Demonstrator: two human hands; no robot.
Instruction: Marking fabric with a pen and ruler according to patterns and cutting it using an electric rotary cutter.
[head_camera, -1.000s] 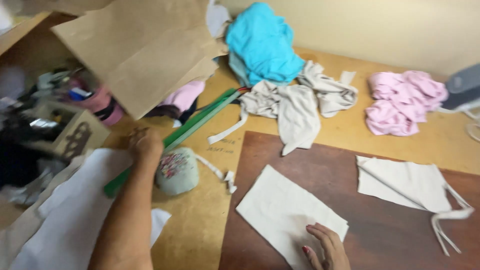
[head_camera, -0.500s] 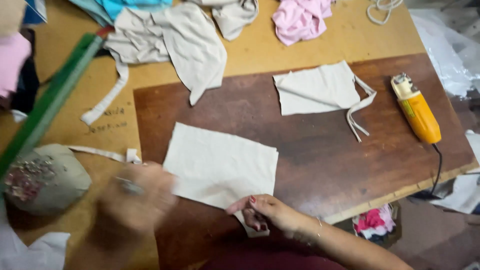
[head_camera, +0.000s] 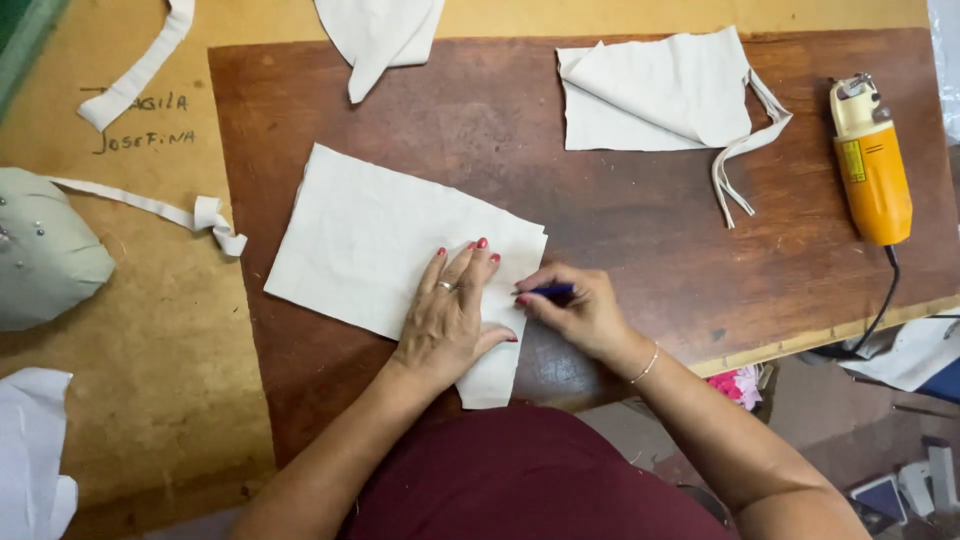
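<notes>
So we've got a pale cloth sheet (head_camera: 390, 250) lying flat on the dark brown board (head_camera: 640, 200), near the board's front edge, with one corner hanging just over it. Our left hand (head_camera: 450, 315) is open, palm down, fingers spread, pressing the sheet flat. Our right hand (head_camera: 580, 310) sits just beside the sheet's right edge, closed around a blue pen (head_camera: 550, 291) with the tip touching that edge. Further back on the board there's a folded cloth piece (head_camera: 655, 95) with loose strips trailing off it. At the board's right end lies a yellow cutting tool (head_camera: 872, 165), well apart from the sheet. Off the board's left side sits a greenish pincushion (head_camera: 45, 250).
</notes>
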